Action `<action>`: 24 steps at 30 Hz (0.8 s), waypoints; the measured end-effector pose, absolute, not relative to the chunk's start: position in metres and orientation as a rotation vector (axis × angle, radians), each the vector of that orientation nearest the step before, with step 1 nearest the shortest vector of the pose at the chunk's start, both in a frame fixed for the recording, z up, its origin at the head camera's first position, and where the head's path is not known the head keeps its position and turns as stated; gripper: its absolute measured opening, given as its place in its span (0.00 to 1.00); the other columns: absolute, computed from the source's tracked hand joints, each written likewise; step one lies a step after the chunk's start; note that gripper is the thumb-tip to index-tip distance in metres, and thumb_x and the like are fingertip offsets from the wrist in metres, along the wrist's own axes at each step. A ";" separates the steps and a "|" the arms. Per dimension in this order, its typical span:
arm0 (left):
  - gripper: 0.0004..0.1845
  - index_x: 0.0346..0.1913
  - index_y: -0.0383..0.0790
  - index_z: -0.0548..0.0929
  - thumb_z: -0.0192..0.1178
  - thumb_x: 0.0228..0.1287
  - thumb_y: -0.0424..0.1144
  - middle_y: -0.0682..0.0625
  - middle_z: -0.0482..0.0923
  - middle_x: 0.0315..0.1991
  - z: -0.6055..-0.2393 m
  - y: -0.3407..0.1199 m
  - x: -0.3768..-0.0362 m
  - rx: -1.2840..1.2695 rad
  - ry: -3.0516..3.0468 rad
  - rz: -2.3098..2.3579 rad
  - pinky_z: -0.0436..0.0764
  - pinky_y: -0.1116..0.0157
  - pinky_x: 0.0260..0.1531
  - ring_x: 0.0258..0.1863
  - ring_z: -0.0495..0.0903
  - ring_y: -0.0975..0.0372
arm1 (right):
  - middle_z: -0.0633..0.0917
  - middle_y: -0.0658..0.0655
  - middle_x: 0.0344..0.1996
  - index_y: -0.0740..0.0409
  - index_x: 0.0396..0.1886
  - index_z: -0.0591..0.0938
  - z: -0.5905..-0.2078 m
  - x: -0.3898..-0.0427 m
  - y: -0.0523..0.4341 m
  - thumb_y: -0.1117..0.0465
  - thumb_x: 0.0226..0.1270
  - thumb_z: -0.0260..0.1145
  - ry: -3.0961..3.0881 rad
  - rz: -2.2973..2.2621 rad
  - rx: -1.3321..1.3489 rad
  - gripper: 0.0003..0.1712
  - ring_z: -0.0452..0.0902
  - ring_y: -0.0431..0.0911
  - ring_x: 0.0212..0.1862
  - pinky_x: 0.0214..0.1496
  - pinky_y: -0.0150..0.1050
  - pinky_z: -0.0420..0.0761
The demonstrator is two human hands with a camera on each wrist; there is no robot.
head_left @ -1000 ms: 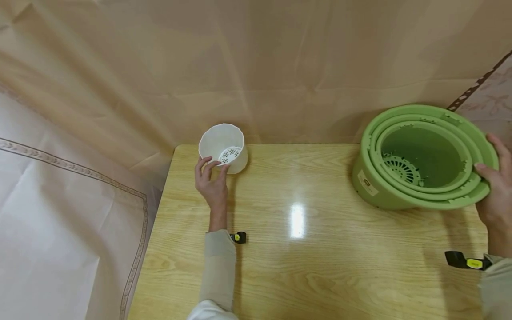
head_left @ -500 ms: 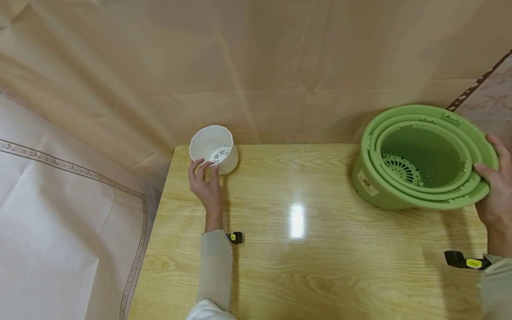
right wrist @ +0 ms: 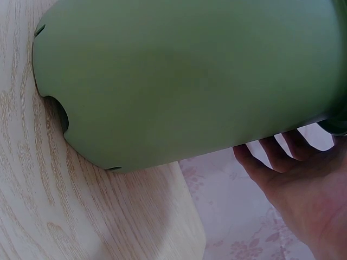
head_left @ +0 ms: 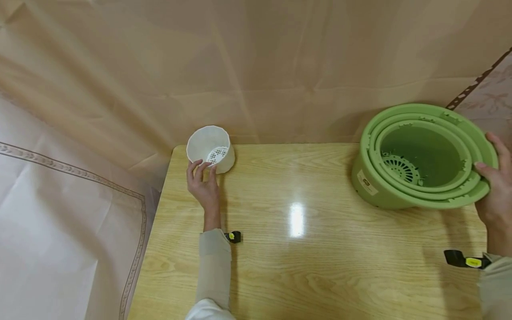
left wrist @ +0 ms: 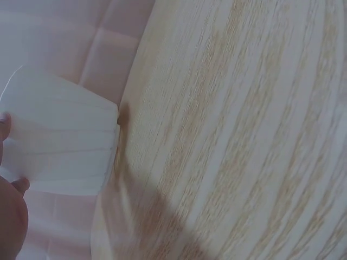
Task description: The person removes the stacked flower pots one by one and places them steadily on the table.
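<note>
One glossy wood-grain table (head_left: 260, 275) before you. Three green plastic pots (head_left: 424, 153), smooth, round, nested, innermost slotted at the bottom, stand at its right end; smaller white pot (head_left: 210, 146), faceted, perforated bottom, at the back-left corner. Your right hand (head_left: 496, 191) grips the green rim's right side; your left hand (head_left: 204, 189) pinches the white rim's near side. Back edge close to both, wide wood surface between.

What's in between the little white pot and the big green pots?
Just bare wooden tabletop between the white pot and the green pots, as the head view shows. The shiny patch is a bit nearer the person.
</note>
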State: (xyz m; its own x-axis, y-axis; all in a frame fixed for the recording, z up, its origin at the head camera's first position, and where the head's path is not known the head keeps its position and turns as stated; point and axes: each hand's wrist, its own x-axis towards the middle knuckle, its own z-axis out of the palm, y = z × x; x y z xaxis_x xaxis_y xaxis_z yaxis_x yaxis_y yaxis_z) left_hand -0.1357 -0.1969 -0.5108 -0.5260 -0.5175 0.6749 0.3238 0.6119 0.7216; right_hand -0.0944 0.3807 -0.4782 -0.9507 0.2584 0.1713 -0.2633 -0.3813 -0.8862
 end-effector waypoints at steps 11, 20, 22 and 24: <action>0.08 0.30 0.20 0.84 0.73 0.46 0.19 0.28 0.78 0.40 -0.513 -0.201 -0.139 0.188 -1.850 -1.076 0.67 0.51 0.67 0.59 0.71 0.29 | 0.65 0.62 0.67 0.61 0.77 0.56 -0.478 -0.096 0.379 0.76 0.72 0.44 -1.473 2.401 0.010 0.34 0.80 0.46 0.55 0.46 0.30 0.83; 0.07 0.29 0.21 0.84 0.71 0.46 0.17 0.29 0.78 0.40 -0.515 -0.202 -0.141 0.191 -1.858 -1.089 0.66 0.52 0.69 0.60 0.71 0.30 | 0.66 0.61 0.66 0.60 0.77 0.56 -0.478 -0.095 0.381 0.76 0.73 0.43 -1.479 2.405 0.004 0.34 0.80 0.45 0.56 0.46 0.30 0.82; 0.06 0.29 0.22 0.84 0.71 0.47 0.17 0.31 0.78 0.40 -0.515 -0.203 -0.141 0.212 -1.859 -1.098 0.65 0.53 0.69 0.60 0.71 0.31 | 0.65 0.61 0.67 0.59 0.77 0.56 -0.479 -0.095 0.381 0.76 0.73 0.43 -1.492 2.399 0.000 0.34 0.79 0.45 0.57 0.46 0.30 0.82; 0.06 0.29 0.22 0.85 0.71 0.47 0.17 0.31 0.79 0.40 -0.515 -0.204 -0.141 0.221 -1.856 -1.104 0.65 0.52 0.69 0.60 0.71 0.31 | 0.65 0.60 0.68 0.59 0.77 0.55 -0.479 -0.095 0.381 0.76 0.73 0.43 -1.498 2.401 -0.002 0.34 0.79 0.45 0.58 0.47 0.30 0.82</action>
State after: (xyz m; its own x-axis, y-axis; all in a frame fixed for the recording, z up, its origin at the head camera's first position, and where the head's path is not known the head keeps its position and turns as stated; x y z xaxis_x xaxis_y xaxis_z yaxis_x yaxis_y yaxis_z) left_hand -0.1409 -0.2035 -0.5150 -0.5487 -0.5557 0.6246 0.2839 0.5789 0.7644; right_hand -0.0948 0.3813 -0.4788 -0.9518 0.2610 0.1611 -0.2595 -0.4053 -0.8766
